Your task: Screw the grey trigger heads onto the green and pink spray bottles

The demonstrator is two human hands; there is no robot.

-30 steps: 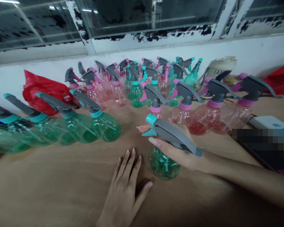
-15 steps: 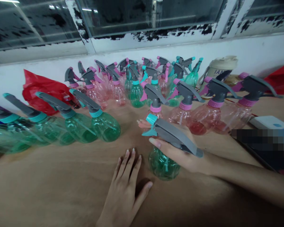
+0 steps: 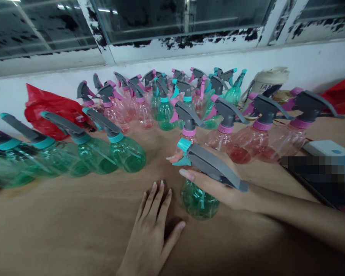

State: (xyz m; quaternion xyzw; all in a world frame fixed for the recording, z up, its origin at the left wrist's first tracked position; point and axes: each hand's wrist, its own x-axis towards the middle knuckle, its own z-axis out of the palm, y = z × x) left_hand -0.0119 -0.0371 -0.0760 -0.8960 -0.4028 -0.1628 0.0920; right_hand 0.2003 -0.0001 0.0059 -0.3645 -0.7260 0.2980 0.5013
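My right hand (image 3: 218, 184) is wrapped round the neck of a green spray bottle (image 3: 199, 203) with a grey sprayer head and turquoise nozzle. The nozzle points to the left, and the bottle's base appears to rest on the table. Some of my right fingers are hidden behind the sprayer. Flat on the wooden table (image 3: 74, 222), just left of that bottle, lies my left hand (image 3: 152, 226), fingers stretched out and holding nothing. Beyond my right hand stands a row of pink spray bottles (image 3: 241, 147).
Several green spray bottles (image 3: 128, 153) line the left side. A crowd of pink and green ones (image 3: 145, 115) stands by the wall. Red plastic bags (image 3: 50, 111) lie left and right at the back. A cream cup (image 3: 268, 82), a white box (image 3: 329, 149) and a dark flat object (image 3: 310, 184) are at right.
Almost nothing differs. Both hands and the held spray bottle stay in place; the view has shifted very slightly.
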